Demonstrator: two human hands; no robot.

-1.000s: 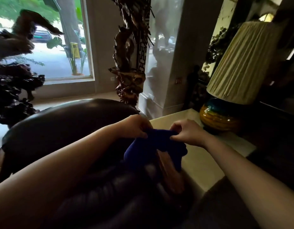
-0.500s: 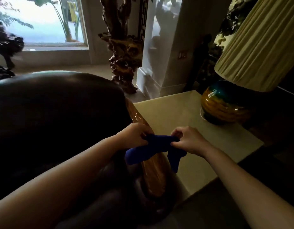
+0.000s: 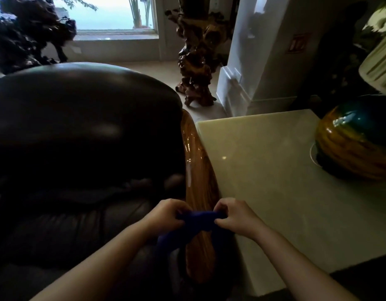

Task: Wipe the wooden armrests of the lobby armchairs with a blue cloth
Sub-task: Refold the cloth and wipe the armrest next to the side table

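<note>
Blue cloth [image 3: 197, 221]: bunched, pinched between our left hand [image 3: 166, 216] and right hand [image 3: 236, 216], over near end of wooden armrest [image 3: 198, 166], 6 o'clock. Armrest runs toward 12 o'clock beside armchair [image 3: 79, 137]. We judge wiping barely begun; whole length remains.

You face a dim lobby corner where daylight enters through a low window [image 3: 114, 14], a gnarled root carving [image 3: 196, 57] stands on the pale floor [image 3: 157, 69] beside a white pillar [image 3: 252, 51], and a glossy lamp base [image 3: 356, 144] sits on the cream desk [image 3: 263, 170].
</note>
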